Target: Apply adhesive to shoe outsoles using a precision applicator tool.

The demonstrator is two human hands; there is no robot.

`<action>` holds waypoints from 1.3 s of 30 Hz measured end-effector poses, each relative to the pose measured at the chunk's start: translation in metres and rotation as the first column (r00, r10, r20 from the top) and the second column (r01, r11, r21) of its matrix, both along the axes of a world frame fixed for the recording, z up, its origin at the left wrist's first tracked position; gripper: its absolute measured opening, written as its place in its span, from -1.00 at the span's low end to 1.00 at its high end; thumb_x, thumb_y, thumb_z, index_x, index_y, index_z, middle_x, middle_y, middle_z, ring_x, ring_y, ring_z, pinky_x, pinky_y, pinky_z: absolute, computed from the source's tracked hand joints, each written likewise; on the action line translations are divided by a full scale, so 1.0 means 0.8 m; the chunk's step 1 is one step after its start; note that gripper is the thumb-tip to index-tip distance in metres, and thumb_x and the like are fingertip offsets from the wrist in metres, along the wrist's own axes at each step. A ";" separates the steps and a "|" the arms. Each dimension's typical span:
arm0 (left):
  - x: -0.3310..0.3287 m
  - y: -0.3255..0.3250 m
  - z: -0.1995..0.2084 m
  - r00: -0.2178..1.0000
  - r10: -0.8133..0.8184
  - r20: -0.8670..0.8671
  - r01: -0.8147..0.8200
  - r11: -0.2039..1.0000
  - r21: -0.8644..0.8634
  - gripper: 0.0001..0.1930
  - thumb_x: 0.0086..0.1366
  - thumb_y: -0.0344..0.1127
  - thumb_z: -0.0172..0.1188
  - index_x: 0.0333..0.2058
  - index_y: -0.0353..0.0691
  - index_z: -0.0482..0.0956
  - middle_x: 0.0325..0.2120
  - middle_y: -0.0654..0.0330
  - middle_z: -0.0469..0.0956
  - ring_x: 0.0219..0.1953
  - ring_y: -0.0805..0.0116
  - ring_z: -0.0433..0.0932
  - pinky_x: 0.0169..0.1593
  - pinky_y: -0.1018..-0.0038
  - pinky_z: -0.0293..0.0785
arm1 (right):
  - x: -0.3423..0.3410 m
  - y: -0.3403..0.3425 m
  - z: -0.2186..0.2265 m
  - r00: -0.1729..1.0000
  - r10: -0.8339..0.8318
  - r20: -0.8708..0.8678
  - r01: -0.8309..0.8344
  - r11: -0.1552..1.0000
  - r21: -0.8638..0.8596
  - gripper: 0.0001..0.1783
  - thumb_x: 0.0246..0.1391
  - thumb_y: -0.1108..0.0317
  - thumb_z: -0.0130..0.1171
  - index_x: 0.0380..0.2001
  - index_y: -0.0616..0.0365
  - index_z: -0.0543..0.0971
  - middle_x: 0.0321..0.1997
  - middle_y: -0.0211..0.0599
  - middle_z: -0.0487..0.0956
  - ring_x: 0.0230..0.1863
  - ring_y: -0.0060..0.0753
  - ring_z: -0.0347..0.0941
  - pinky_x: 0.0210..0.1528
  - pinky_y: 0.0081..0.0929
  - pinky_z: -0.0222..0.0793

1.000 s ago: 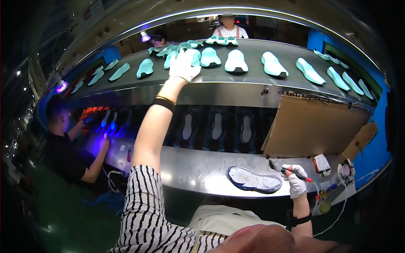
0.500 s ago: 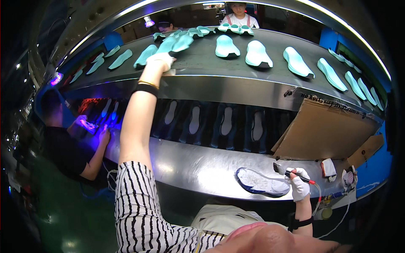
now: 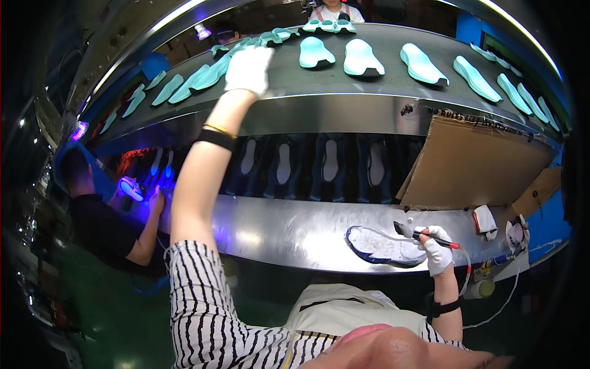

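My left hand [image 3: 249, 69], in a white glove, reaches over the upper conveyor beside a row of aqua shoe midsoles. The nearest aqua midsole [image 3: 213, 72] lies just left of it. Blur and the back of the glove hide its fingers. My right hand [image 3: 437, 251], in a fingerless white glove, is closed around a brush [image 3: 440, 241] with a black and red handle and a thin hose. Its flat dark bristles point left, above a white shoe sole with a dark blue rim [image 3: 382, 247]. That sole lies on the metal ledge [image 3: 276, 237].
On a lower level, several dark uppers with pale soles [image 3: 284, 163] stand in a row. A cardboard sheet [image 3: 476, 163] leans at right, near a folded cloth [image 3: 485, 221]. A co-worker [image 3: 101, 209] handles a shoe part under violet light at left; another person [image 3: 337, 12] stands beyond the conveyor.
My left hand has moved slightly right, and the aqua midsoles that were raised by it now lie on the belt to its left. The view has shifted a little; my right hand keeps the brush.
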State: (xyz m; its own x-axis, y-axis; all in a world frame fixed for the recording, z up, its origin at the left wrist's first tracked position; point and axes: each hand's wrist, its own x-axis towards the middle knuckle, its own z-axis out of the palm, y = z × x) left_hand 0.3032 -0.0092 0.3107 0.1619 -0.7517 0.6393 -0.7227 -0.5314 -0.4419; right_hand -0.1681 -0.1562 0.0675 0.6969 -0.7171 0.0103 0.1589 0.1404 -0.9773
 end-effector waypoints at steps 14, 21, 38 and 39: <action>-0.068 0.014 0.003 0.801 -0.432 -0.414 0.212 0.852 -0.479 -0.65 0.00 -0.04 0.21 -0.30 -0.15 0.60 -0.28 0.11 0.55 -0.12 0.25 0.48 -0.05 0.36 0.34 | -0.021 0.019 0.006 0.992 0.130 0.011 -0.130 0.991 0.023 -0.83 -0.08 0.62 0.17 -0.35 0.21 0.50 -0.22 -0.26 0.55 -0.27 -0.54 0.47 -0.17 -0.61 0.39; -0.172 0.148 0.025 -0.582 -0.811 -0.051 -0.030 0.084 -0.996 -0.76 0.21 -0.26 -0.07 -0.28 -0.32 0.39 -0.15 0.01 0.40 -0.15 0.18 0.34 0.01 0.23 0.28 | -0.014 0.011 0.003 0.995 0.092 0.026 -0.093 0.996 0.005 -0.79 -0.08 0.63 0.16 -0.31 0.21 0.51 -0.17 -0.25 0.54 -0.19 -0.55 0.45 -0.08 -0.61 0.36; -0.384 0.112 -0.317 -0.914 -0.230 0.333 -0.373 0.798 -0.473 -0.11 0.02 0.46 -0.13 0.14 -0.14 0.19 0.04 -0.20 0.26 0.08 -0.23 0.26 0.07 -0.04 0.29 | 0.009 0.074 0.044 0.976 0.216 0.035 -0.207 0.964 -0.165 -0.78 -0.06 0.53 0.20 -0.28 0.18 0.47 -0.29 -0.39 0.52 -0.24 -0.62 0.42 -0.14 -0.64 0.34; -0.387 0.113 -0.316 -0.870 -0.328 0.369 -0.470 0.776 -0.420 -0.11 0.00 0.47 -0.13 0.11 -0.16 0.22 0.02 -0.18 0.28 0.02 -0.23 0.33 0.04 -0.01 0.34 | 0.016 0.079 0.042 0.971 0.238 0.018 -0.231 0.955 -0.186 -0.79 -0.06 0.52 0.20 -0.29 0.18 0.47 -0.29 -0.40 0.52 -0.24 -0.64 0.41 -0.14 -0.64 0.34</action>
State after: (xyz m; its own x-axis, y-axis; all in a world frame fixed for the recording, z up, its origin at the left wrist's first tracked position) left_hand -0.0065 0.0810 0.0583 0.1177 -0.9809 -0.1546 0.9442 0.0623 0.3233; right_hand -0.1551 -0.0930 0.1010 0.8417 -0.5169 0.1558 0.1818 -0.0004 -0.9833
